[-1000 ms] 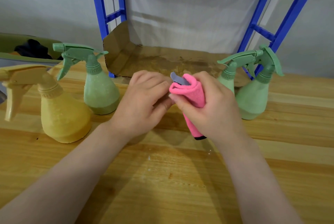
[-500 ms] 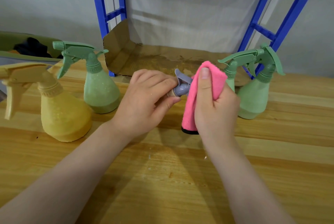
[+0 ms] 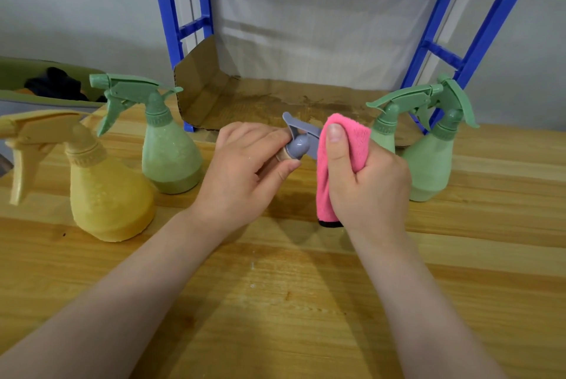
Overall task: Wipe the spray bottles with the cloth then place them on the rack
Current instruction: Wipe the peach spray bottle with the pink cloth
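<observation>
Held item: one small spray bottle (image 3: 295, 146) with a grey-lilac trigger head, its body hidden under my left hand (image 3: 245, 173), whose fingers curl round it just above the tabletop (image 3: 275, 302). Only the head and a tan collar show.

Cloth: one pink cloth (image 3: 343, 161), folded, gripped in my right hand (image 3: 364, 179) with the thumb pressed on its upper face; it touches the far end of the grey trigger head.

Standing on the tabletop, left side: one yellow spray bottle (image 3: 107, 192), nearest the edge of view; one green spray bottle (image 3: 168, 158) just beside it, further back.

Right side: two green spray bottles (image 3: 428, 164), close together, partly behind my right hand.

Rear: blue rack (image 3: 171, 11), with a sheet of brown cardboard (image 3: 260, 100) lying on its lowest level; no bottle stands on it.
</observation>
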A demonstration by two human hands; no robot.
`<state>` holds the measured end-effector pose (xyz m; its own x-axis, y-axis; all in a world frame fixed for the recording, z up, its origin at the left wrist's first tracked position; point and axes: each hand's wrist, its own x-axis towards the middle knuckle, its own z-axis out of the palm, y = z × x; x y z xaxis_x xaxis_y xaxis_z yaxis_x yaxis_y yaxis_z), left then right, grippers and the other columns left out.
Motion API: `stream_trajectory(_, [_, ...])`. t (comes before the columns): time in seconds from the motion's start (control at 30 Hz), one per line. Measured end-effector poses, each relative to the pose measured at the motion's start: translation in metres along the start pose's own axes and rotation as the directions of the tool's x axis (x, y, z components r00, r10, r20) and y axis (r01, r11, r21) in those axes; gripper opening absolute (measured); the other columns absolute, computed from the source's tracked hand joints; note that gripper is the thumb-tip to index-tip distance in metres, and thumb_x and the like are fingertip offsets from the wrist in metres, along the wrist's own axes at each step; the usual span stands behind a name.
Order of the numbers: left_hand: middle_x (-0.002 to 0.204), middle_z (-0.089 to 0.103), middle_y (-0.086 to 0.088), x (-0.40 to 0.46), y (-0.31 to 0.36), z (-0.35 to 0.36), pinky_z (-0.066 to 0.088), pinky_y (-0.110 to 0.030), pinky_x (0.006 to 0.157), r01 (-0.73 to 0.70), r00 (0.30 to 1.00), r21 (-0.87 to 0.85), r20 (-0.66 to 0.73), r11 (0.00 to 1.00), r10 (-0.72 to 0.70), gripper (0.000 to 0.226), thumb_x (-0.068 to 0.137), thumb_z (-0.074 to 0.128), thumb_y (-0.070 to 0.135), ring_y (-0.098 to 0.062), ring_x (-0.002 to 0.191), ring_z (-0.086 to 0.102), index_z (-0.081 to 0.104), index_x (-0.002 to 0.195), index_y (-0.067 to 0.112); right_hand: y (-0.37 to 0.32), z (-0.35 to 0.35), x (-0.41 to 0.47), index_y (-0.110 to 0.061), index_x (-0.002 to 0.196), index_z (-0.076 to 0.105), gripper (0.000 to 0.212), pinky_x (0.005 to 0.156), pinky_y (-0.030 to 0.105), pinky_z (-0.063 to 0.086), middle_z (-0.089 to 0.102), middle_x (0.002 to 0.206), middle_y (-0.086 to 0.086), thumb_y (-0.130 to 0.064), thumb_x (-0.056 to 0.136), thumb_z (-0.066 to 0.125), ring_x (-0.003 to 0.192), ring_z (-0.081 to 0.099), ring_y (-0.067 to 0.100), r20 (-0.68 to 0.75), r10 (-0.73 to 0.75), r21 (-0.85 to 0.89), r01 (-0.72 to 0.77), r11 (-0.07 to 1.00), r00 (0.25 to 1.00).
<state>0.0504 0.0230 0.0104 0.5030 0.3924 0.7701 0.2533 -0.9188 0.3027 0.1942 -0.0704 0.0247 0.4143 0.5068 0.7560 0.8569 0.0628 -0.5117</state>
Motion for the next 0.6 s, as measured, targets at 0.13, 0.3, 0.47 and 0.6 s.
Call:
stream_trajectory(0.13, [0.1,0.054,0.017,-0.001,-0.001,0.001,0.039,-0.046,0.091,0.007,0.999,0.02,-0.035,1.0,-0.006,0.027,0.095,0.057,0.033,-0.014,0.097,0.057,0.066,0.104,0.009,-0.002,-0.001,0.001,-0.024,0.054,0.039,0.058,0.044,0.033,0.037,0.036,0.045,-0.008,-0.059,0.098,0.029,0.042,0.044,0.02,0.009,-0.04,-0.031,0.041,0.999,0.999])
stream_trajectory(0.3, [0.101,0.054,0.015,0.001,0.005,0.0,0.039,-0.047,0.089,0.002,0.997,0.059,-0.083,0.998,0.003,0.026,0.094,0.06,0.032,-0.021,0.098,0.059,0.066,0.102,0.009,-0.006,0.0,0.0,-0.025,0.054,0.036,0.054,0.05,0.03,0.034,0.037,0.045,-0.009,-0.056,0.099,0.033,0.045,0.043,0.014,0.016,0.139,0.165,-0.14,0.976,0.99])
stream_trajectory(0.47, [0.1,0.065,0.007,-0.001,0.009,0.001,0.036,-0.04,0.088,0.086,0.981,0.153,-0.188,0.984,-0.057,0.028,0.086,0.068,0.038,-0.019,0.097,0.057,0.07,0.096,0.011,-0.01,-0.001,0.011,-0.026,0.072,0.059,0.056,0.072,0.031,0.05,0.064,0.067,-0.011,-0.08,0.079,0.043,0.069,0.061,0.011,0.335,0.493,0.363,-0.593,0.719,0.803])
stream_trajectory(0.6, [0.099,0.069,0.005,-0.002,0.012,0.003,0.032,-0.037,0.089,0.077,0.98,0.237,-0.196,0.968,-0.029,0.029,0.084,0.074,0.037,-0.017,0.096,0.058,0.071,0.099,0.013,-0.018,-0.01,0.014,-0.016,0.08,0.065,0.051,0.056,0.029,0.045,0.06,0.064,0.0,-0.065,0.088,0.055,0.055,0.056,0.014,0.539,0.515,0.454,-0.745,0.489,0.666])
